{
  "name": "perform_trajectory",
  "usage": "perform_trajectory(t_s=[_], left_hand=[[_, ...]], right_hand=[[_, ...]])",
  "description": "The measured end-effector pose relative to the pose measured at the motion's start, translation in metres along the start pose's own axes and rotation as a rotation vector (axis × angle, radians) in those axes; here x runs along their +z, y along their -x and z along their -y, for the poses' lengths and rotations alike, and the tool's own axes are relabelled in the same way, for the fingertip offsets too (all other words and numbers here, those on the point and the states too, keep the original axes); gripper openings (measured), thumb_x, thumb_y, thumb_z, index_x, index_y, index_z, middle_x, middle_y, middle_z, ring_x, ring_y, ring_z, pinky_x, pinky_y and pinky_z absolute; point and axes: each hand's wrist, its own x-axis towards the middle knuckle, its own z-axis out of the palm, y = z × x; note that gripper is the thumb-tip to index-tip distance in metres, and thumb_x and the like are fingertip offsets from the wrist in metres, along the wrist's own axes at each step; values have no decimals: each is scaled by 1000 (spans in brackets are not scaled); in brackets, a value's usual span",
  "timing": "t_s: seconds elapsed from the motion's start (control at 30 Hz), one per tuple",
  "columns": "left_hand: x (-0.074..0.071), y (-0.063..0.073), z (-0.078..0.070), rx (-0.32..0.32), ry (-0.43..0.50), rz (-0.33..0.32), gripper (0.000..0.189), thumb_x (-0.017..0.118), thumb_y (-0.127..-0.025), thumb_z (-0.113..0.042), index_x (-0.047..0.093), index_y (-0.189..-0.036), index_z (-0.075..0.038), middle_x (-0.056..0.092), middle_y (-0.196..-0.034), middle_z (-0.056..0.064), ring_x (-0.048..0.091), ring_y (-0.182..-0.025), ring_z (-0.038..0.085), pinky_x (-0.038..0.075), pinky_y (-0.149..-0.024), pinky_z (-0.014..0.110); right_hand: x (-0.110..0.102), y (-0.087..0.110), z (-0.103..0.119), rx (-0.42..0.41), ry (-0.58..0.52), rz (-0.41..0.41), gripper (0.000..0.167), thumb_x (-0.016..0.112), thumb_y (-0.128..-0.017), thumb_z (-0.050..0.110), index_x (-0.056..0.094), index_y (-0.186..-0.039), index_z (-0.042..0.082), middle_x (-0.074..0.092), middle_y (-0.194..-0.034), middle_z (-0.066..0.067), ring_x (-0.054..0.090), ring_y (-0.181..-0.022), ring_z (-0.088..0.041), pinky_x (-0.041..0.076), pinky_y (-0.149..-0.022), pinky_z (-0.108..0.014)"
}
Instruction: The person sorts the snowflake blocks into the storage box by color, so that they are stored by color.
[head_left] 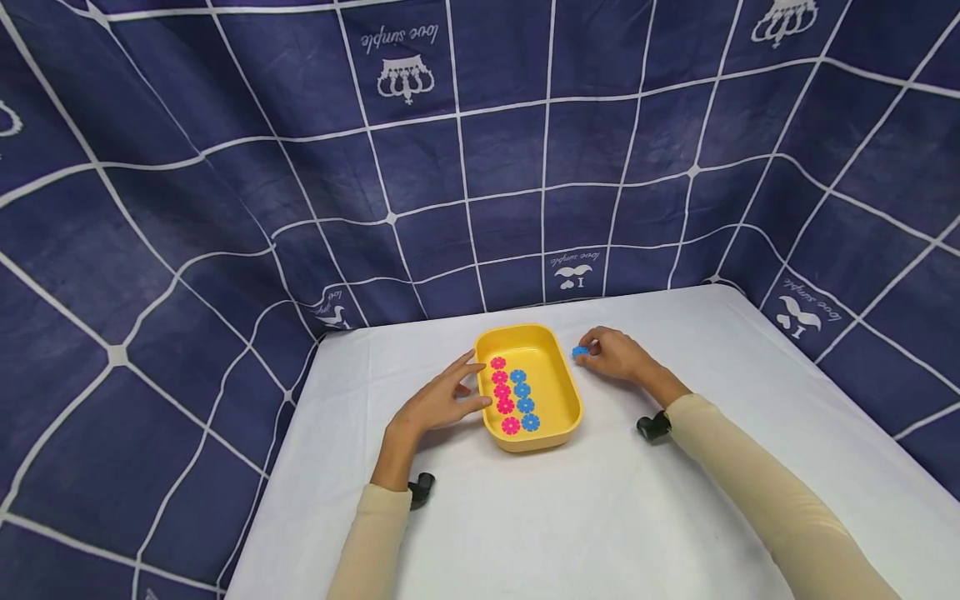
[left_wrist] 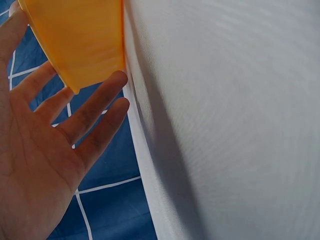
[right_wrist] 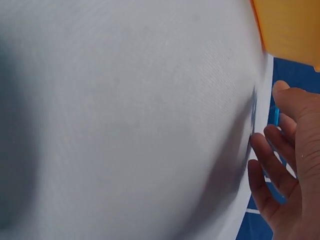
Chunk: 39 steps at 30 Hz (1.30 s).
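A yellow tray (head_left: pixel 568 400) lies on the white cloth. Inside it, several pink flower-shaped discs (head_left: pixel 502 391) form a column on the left, and several blue ones (head_left: pixel 526 405) form a column beside them. At the tray's left side is my left hand (head_left: pixel 437 402), fingers spread and fairly straight, with thumb and fingertips at the rim; the left wrist view shows the hand (left_wrist: pixel 45 145) close to the tray's outer wall (left_wrist: pixel 85 40). Right of the tray, my right hand (head_left: pixel 617 357) pinches another blue flower-shaped disc (head_left: pixel 580 352), seen edge-on and partly hidden in the right wrist view.
The table (head_left: pixel 480 525) is covered with white cloth. A dark blue curtain (head_left: pixel 510 150) with white grid lines rises behind it and along both sides. Each wrist carries a small black camera, such as the one at the right cuff (head_left: pixel 654 427).
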Motion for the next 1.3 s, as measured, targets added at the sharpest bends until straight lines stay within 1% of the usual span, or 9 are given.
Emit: perform_trajectory(t_s=[0.13,0.33,0.47,0.63,0.77,0.87,0.97,1.1,1.3], left_hand=[[0,0,1,-4,1,-2,74,78,-95,-55,54,-159,-26,22,-178,-14,69,-124,20,55,-109,52],[1,0,1,-14,0,0,76,78,-95,-57,54,-160,-26,21,-178,-16,68,-125,19,55,-109,51],[1,1,0,-12,-1,-3,75,78,-95,-56,54,-159,-25,22,-178,-14,68,-125,20,54,-109,52],[1,3,-1,-4,5,-3,74,77,-96,-52,54,-159,-23,23,-179,-11,69,-125,22,54,-110,53],[1,3,-1,1,8,2,75,77,-96,-54,54,-160,-22,22,-179,-10,69,-125,22,54,-110,53],[0,2,-1,4,9,2,76,76,-96,-57,53,-160,-23,22,-179,-9,69,-125,22,54,-109,53],[0,2,-1,3,9,3,77,76,-96,-58,53,-160,-24,22,-179,-10,69,-125,22,54,-109,53],[-1,1,0,-3,6,4,77,76,-95,-59,53,-160,-25,21,-179,-12,69,-125,22,54,-109,52],[-1,0,0,-2,6,4,77,76,-95,-58,53,-160,-25,22,-179,-11,69,-124,22,55,-108,52]], right_hand=[[-4,0,-1,-28,-8,-6,36,82,-97,34,75,-119,7,78,-109,-8,72,-98,-25,61,-91,-47],[-10,2,1,-56,13,-16,37,82,-97,35,75,-120,8,79,-113,-8,74,-99,-25,63,-89,-45],[-15,2,3,-79,24,-34,38,82,-96,37,75,-120,9,79,-112,-6,74,-98,-24,63,-87,-45],[-20,2,6,-106,37,-44,38,82,-96,39,75,-119,9,79,-108,-5,74,-94,-23,63,-85,-46],[-24,1,10,-124,47,-49,38,83,-95,39,75,-118,10,79,-105,-6,74,-91,-23,63,-83,-46],[-28,0,14,-124,53,-55,38,83,-95,40,75,-117,11,79,-103,-4,73,-90,-22,62,-79,-43],[-32,0,18,-126,56,-63,38,84,-94,40,75,-117,11,78,-103,-4,73,-91,-23,62,-78,-42],[-38,-1,23,-131,50,-72,38,84,-94,38,74,-117,10,79,-105,-6,74,-94,-26,62,-80,-45],[-43,-2,26,-137,38,-68,39,84,-95,37,74,-120,9,79,-111,-9,75,-99,-30,63,-81,-45]])
